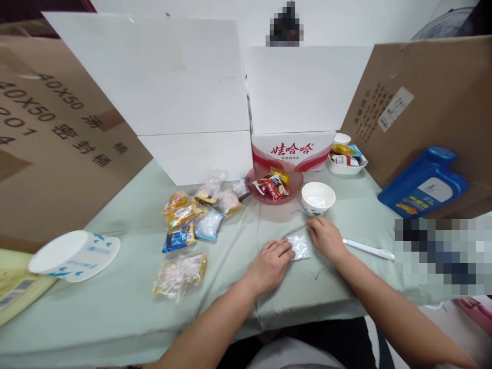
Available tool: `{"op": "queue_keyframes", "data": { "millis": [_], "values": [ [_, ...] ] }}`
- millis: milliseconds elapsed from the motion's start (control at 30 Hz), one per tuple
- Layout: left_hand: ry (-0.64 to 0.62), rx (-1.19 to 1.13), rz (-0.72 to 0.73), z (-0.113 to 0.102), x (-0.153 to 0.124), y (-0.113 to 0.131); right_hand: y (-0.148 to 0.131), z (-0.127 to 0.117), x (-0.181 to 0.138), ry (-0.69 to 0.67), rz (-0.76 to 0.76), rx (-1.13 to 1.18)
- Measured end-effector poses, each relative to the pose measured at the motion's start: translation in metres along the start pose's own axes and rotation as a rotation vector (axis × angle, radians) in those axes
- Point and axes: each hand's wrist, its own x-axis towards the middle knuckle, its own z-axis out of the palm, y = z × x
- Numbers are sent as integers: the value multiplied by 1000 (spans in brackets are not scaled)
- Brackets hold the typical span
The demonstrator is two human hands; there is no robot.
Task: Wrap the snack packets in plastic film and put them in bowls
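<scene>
A small clear plastic packet with whitish contents (300,247) lies on the cloth-covered table in front of me. My left hand (270,265) has its fingertips closed over the packet's left edge. On the packet's other side, my right hand (326,238) rests loosely with bent fingers, thumb apart, and nothing visible in it. Just beyond the right fingertips stands a white paper bowl with a blue pattern (318,199). A white-handled utensil (369,249), perhaps a knife, lies right of my right wrist, partly hidden by it.
Several snack packets (184,212) and a crumpled clear wrapper (180,275) lie to the left. A pink bowl (294,192) holds wrapped snacks. A white container (346,168) sits back right. Cardboard boxes (192,77) wall the table; a blue bottle (426,182) is at right, a tipped paper bowl (88,256) left.
</scene>
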Motion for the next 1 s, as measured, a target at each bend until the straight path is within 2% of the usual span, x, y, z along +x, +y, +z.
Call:
{"op": "queue_keyframes", "data": {
  "millis": [67,133,200,300,367,433,500,567,633,700,733,800,867,933,1000],
  "values": [
    [42,-2,22,3,0,-2,-5,-6,-8,-9,-137,120],
    [113,-17,32,6,-1,-3,-16,-7,-20,-107,-297,212],
    [191,-53,19,7,-1,-4,-26,-4,-29,-181,-368,240],
    [300,-81,-26,1,-4,-2,-28,-8,-27,-115,-361,263],
    [337,-61,-78,-5,-7,2,-21,-21,-14,37,-351,249],
    [306,-23,-131,-8,-13,7,-9,-40,6,252,-321,179],
    [211,32,-147,-7,-19,13,5,-54,30,389,-250,56],
    [121,86,-127,-4,-27,19,18,-56,53,352,-146,-97],
    [100,95,-116,-5,-38,23,27,-47,69,120,-70,-231],
    [160,86,-150,-15,-52,23,32,-35,75,-59,-80,-288],
    [212,95,-188,-23,-61,21,33,-31,73,-65,-106,-288],
    [313,175,-298,-44,-84,13,34,-32,62,77,-159,-258],
    [381,322,-482,-65,-112,-1,35,-40,42,234,-195,-214],
    [317,426,-639,-81,-144,-19,40,-49,17,274,-222,-168],
    [224,433,-707,-88,-175,-37,51,-53,-10,248,-226,-144]
  ]
}}
